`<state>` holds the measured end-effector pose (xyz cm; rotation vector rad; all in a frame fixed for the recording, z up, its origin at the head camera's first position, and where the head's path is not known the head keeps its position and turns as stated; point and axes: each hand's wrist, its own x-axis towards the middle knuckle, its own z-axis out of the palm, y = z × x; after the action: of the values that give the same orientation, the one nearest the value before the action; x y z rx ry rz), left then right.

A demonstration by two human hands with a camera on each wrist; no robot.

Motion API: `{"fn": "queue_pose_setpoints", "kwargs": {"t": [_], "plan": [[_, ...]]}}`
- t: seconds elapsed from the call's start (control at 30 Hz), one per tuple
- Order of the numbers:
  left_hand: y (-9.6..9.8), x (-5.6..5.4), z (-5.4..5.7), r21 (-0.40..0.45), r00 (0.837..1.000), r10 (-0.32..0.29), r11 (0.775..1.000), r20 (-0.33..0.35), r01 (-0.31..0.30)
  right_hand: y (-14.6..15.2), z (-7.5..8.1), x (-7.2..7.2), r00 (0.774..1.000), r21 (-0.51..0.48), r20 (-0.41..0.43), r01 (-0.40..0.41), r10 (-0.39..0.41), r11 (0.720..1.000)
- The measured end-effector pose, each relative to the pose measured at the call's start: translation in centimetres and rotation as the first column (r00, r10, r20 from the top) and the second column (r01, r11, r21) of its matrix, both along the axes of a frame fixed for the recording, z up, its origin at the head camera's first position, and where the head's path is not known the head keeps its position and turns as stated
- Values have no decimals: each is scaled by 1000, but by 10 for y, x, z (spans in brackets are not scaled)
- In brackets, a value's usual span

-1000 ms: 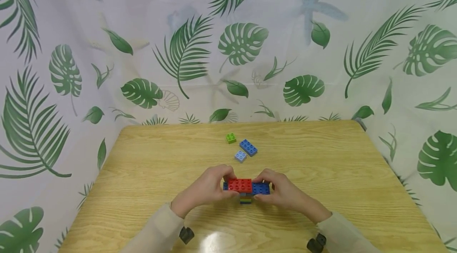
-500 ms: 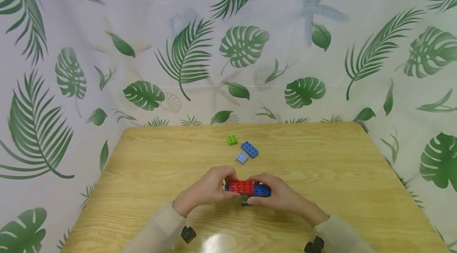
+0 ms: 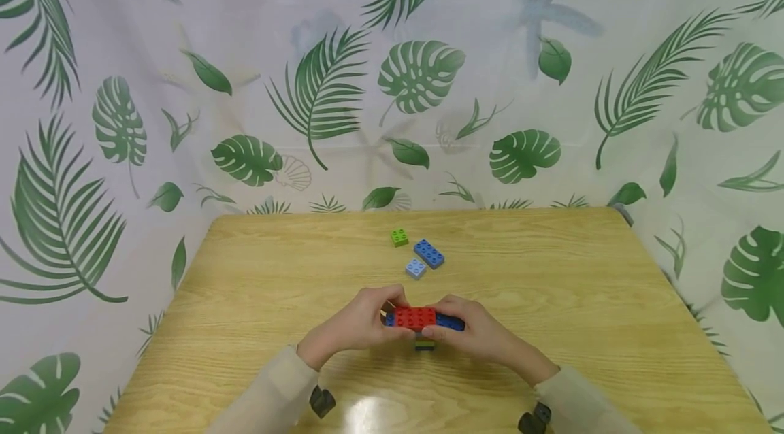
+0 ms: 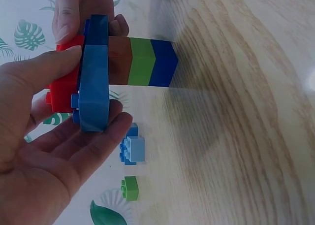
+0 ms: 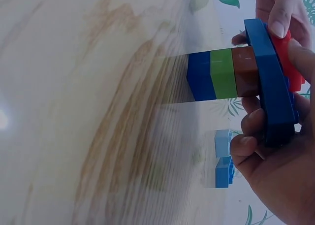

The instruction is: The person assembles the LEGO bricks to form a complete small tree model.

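A toy-brick build stands on the table in a T shape. Its column has a dark blue brick [image 4: 163, 63] at the bottom, a green brick [image 4: 141, 61] and a brown brick [image 4: 119, 60] above. Across the column lies a long blue layer [image 4: 93, 92]; I cannot tell if it is one brick or more. On top sits a red brick [image 3: 415, 318], which both hands pinch. The left hand [image 3: 355, 325] has its thumb on the near side, fingers behind. The right hand [image 3: 480, 330] holds the other end, its thumb near the left thumb, its palm over the blue layer's right end.
Behind the build, loose on the wooden table [image 3: 275, 271], lie a light blue brick [image 3: 415, 268], a longer blue brick [image 3: 429, 254] and a small green brick [image 3: 399, 237]. A leaf-patterned cloth [image 3: 453, 169] hangs beyond the table's back edge.
The right hand has slid left from the blue layer's right end onto the red brick, its thumb moving close to the left thumb. The left hand keeps its hold.
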<state>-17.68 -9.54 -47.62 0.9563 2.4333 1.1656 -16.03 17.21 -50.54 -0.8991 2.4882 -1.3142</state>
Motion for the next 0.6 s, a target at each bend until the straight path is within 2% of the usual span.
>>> {"fn": "queue_pose_setpoints", "kwargs": {"t": [0.13,0.37,0.6], "plan": [[0,-1,-2,-2,1000,4,1000,15,-4,0,0,1,1000,2,-3,-8,8,1000],[0,-3,-5,18,999,5,1000,37,-5,0,3,1,1000,-2,18,25,-25,1000],[1,-2,-5,40,998,13,999,57,-16,-1,7,0,999,-11,32,6,-5,1000]]}}
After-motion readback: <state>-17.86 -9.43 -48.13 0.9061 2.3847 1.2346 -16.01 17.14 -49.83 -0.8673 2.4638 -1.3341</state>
